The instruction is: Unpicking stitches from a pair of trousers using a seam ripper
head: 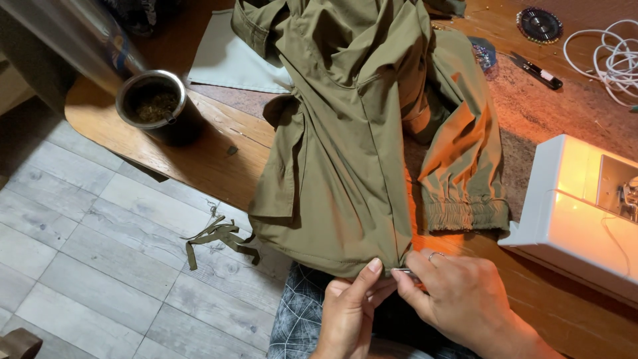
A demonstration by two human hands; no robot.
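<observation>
At six o'clock, both hands pinch the hem of the olive garment draped over the table. Left hand fingers clamped on fabric; right hand grips a small metal tool at the seam. Scraps lie on the floor at eight; sewing machine at three. Seam work looks barely begun.

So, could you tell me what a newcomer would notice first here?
An olive garment sprawls over the wooden table, its hem pinched by the left hand and right hand. A lit white sewing machine glows at right; fabric scraps lie on the floor.
</observation>
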